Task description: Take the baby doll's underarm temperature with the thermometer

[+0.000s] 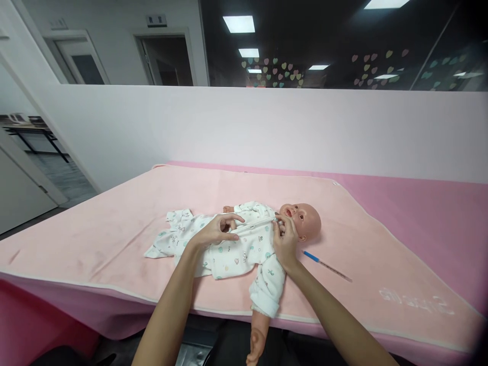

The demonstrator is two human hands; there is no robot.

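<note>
Pale partition walls and dark glass with heart stickers are seen beyond the table (400, 203), which is covered by a pink blanket (114, 229) spread under both hands. On the blanket, directly beneath the hands, a baby doll (301, 219) is laid on its back, its head just past the right hand and one bare arm hung over the near edge of the table. The doll is dressed in a white printed romper (229, 254), whose loose legs trail away beyond the left hand.

The left hand (217, 231) is laid on the doll's chest, its fingers curled and pinched on the front of the romper. The right hand (284, 239) is closed at the collar under the doll's chin, with the fabric edge pinched between thumb and fingers; what fastener is gripped cannot be told.

A slip is judged likely if the two hands pull unevenly: the front edges could be misaligned, or the fabric bunched at the neck. Since an arm already overhangs the near edge, the doll could be dragged off the table by a strong tug.

Just outside the right hand, a thin blue-tipped thermometer (326, 264) is left on the blanket, and could be swept away by the right forearm.
</note>
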